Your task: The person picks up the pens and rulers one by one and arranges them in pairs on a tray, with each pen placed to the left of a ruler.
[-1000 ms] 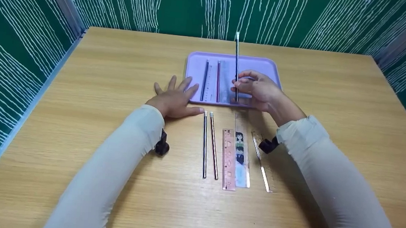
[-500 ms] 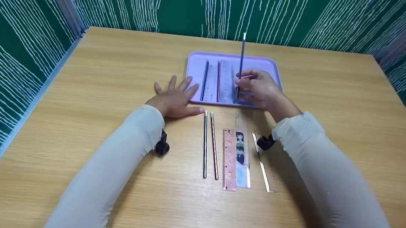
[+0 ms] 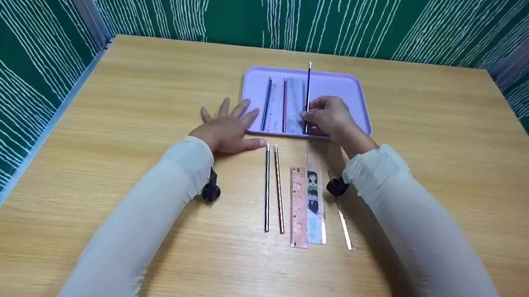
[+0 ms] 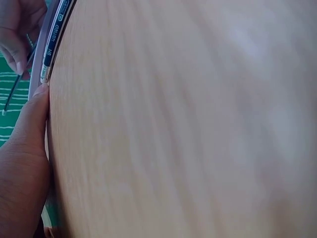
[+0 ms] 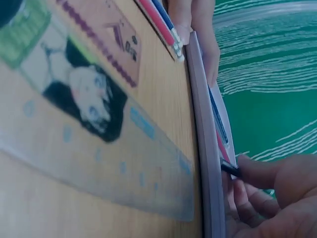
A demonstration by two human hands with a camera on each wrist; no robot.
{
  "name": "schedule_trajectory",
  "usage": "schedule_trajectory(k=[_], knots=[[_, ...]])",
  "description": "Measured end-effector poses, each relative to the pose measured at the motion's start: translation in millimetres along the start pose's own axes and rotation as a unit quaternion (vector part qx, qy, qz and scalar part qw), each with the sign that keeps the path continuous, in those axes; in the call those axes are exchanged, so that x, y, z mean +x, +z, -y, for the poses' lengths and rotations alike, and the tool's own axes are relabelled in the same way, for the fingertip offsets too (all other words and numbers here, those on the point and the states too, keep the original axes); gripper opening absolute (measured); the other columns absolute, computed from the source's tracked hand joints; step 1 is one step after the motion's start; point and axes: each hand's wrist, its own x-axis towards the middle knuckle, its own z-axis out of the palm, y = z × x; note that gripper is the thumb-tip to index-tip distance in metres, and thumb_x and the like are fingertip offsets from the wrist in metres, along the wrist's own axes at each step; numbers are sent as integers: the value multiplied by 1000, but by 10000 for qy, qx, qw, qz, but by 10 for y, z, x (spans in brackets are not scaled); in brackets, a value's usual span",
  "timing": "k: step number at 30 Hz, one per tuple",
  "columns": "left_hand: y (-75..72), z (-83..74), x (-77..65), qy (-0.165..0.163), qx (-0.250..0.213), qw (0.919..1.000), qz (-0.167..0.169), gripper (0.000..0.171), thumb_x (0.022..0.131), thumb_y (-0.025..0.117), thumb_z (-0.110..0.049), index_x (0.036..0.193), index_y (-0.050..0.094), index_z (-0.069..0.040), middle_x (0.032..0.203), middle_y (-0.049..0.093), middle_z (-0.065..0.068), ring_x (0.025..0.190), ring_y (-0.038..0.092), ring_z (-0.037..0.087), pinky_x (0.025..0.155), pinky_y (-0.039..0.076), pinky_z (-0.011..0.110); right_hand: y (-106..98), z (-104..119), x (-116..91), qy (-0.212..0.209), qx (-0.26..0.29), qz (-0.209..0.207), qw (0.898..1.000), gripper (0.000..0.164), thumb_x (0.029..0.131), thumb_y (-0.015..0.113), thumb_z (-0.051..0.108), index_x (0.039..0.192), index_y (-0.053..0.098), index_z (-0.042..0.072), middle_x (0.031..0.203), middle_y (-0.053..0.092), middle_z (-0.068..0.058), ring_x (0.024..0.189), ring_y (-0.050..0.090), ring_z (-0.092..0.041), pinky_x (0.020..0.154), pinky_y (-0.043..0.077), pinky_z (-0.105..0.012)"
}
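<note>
My right hand (image 3: 332, 118) pinches a dark pencil (image 3: 309, 86) over the right half of the purple tray (image 3: 339, 84). The pencil's white-tipped end points toward the back wall, and its lower end is near the tray's front rim. Inside the tray lie a blue pencil (image 3: 267, 104), a red pencil (image 3: 284, 105) and two clear rulers, one a narrow ruler (image 3: 273, 108), the other a wider ruler (image 3: 295, 103). My left hand (image 3: 228, 129) rests with spread fingers on the table and the tray's front left corner. Its thumb reaches the tip of a dark-blue pencil (image 4: 55, 39).
In front of the tray lie a reddish pencil (image 3: 279, 191), a pink ruler (image 3: 298, 211), a clear ruler with cartoon figures (image 3: 313, 201) and another clear ruler (image 3: 345, 226) with a shiny strip, partly under my right wrist. A green wall (image 3: 237, 11) stands behind the table.
My right hand has come down toward the tray and slightly left over the last half second, lowering the held pencil. The left hand stays in place.
</note>
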Motion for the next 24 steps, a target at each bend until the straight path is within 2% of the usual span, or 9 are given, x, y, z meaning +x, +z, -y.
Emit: schedule_trajectory(k=[9, 24], knots=[[2, -5, 7, 29, 94, 9999, -29, 100, 87, 35, -89, 165, 3, -36, 174, -12, -1, 156, -15, 47, 106, -5, 88, 64, 23, -16, -2, -948, -439, 9945, 23, 93, 76, 19, 112, 69, 7, 110, 64, -8, 94, 65, -19, 75, 55, -27], [2, -4, -6, 38, 29, 10000, -65, 99, 88, 36, -88, 165, 4, -36, 173, -12, -1, 156, -15, 47, 106, -7, 87, 129, 56, -44, 192, -1126, -577, 9918, 23, 90, 80, 20, 107, 68, 10, 109, 64, -8, 98, 63, -21, 81, 52, -29]])
